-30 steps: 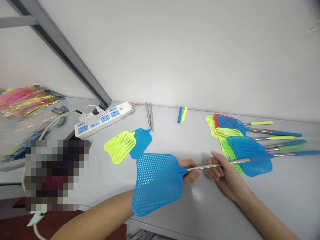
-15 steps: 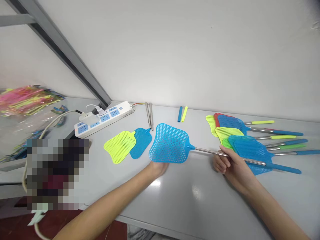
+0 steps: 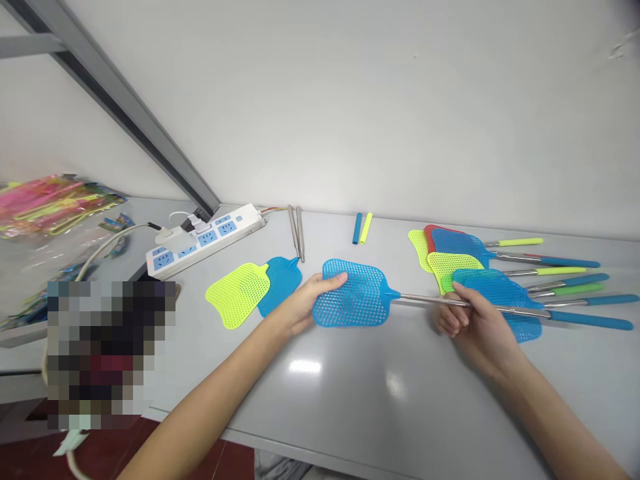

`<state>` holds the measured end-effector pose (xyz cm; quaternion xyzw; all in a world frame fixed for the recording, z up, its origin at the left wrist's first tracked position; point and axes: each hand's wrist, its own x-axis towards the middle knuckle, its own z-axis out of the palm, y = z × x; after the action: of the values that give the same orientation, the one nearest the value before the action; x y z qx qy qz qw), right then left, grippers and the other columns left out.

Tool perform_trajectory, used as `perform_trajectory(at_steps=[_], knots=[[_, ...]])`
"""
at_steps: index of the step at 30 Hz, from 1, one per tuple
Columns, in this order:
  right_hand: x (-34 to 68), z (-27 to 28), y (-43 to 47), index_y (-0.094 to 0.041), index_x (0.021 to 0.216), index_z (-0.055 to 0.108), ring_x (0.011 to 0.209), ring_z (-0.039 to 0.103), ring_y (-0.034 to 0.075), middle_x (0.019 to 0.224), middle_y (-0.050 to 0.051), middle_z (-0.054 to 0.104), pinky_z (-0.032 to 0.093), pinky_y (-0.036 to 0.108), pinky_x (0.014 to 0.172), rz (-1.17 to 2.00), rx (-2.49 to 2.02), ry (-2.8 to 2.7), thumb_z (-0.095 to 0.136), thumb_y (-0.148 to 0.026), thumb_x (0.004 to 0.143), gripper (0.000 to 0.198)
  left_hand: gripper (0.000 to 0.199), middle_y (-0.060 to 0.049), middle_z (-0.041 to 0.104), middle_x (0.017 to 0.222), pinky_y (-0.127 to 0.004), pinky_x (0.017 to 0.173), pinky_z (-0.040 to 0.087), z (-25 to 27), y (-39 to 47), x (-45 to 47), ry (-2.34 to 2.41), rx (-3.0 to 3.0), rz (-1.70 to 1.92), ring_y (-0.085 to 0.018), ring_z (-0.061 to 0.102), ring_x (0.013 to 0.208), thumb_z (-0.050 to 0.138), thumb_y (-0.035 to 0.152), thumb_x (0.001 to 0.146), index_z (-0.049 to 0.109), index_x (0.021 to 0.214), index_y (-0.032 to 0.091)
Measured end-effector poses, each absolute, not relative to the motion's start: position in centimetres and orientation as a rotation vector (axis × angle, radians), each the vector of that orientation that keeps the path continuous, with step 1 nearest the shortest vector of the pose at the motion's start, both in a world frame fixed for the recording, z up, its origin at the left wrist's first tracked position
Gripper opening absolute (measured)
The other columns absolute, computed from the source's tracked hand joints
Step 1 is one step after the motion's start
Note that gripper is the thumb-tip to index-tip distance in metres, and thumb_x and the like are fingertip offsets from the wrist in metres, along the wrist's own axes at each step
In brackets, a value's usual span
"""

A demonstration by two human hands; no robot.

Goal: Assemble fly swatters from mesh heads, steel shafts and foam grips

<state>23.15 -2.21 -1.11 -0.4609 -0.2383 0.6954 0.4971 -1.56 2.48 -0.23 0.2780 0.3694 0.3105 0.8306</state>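
Note:
A blue fly swatter (image 3: 357, 297) with a metal shaft and blue grip is held level above the grey table. My left hand (image 3: 307, 300) pinches the left edge of its mesh head, thumb on top and fingers underneath. Around the metal shaft my right hand (image 3: 473, 320) is closed, its thumb lying along the rod. Behind and beside that hand lies a pile of fly swatters in several colours, among them a blue one (image 3: 495, 290) partly hidden by the hand. Left of my left hand lie a yellow mesh head (image 3: 237, 293) and a blue mesh head (image 3: 280, 287), overlapping.
Two metal rods (image 3: 296, 233) lie near the wall, beside a white power strip (image 3: 207, 240) with plugs in it. Further right are a blue tube (image 3: 357, 229) and a yellow tube (image 3: 367, 229). Clear bags of colourful items (image 3: 60, 203) lie at the left.
My left hand has come from beneath the mesh head to grip its left edge. The swatter has shifted slightly right, its handle end now higher.

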Motion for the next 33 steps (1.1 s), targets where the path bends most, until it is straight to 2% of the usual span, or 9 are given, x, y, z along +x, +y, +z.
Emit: perform_trajectory(at_steps=[7, 19, 33], knots=[[23.0, -1.6, -2.4, -0.019, 0.038, 0.041, 0.043, 0.033, 0.013, 0.04, 0.001, 0.037, 0.025, 0.029, 0.047, 1.654, -1.128, -0.742, 0.037, -0.034, 0.084, 0.048, 0.031, -0.008, 0.066, 0.096, -0.04, 0.086, 0.043, -0.1, 2.4, -1.8, 0.795, 0.608, 0.565, -0.02, 0.062, 0.085, 0.063, 0.021, 0.072, 0.06, 0.102, 0.016], [22.8, -2.0, -2.6, -0.02, 0.04, 0.042, 0.046, 0.036, 0.015, 0.042, 0.004, 0.045, 0.026, 0.029, 0.05, 1.72, -1.042, -0.842, 0.027, -0.033, 0.085, 0.049, 0.033, -0.01, 0.066, 0.094, -0.042, 0.082, 0.046, -0.5, 1.5, -0.9, 0.862, 0.625, 0.602, -0.022, 0.062, 0.084, 0.066, 0.025, 0.069, 0.059, 0.1, 0.015], [22.4, -1.9, -2.9, -0.02, 0.041, 0.042, 0.044, 0.041, 0.016, 0.045, 0.007, 0.053, 0.03, 0.03, 0.05, 1.827, -1.037, -0.852, 0.028, -0.034, 0.082, 0.045, 0.036, -0.011, 0.065, 0.096, -0.042, 0.08, 0.047, -0.6, 1.3, -0.8, 0.896, 0.64, 0.631, -0.023, 0.061, 0.087, 0.068, 0.025, 0.066, 0.059, 0.099, 0.015]])
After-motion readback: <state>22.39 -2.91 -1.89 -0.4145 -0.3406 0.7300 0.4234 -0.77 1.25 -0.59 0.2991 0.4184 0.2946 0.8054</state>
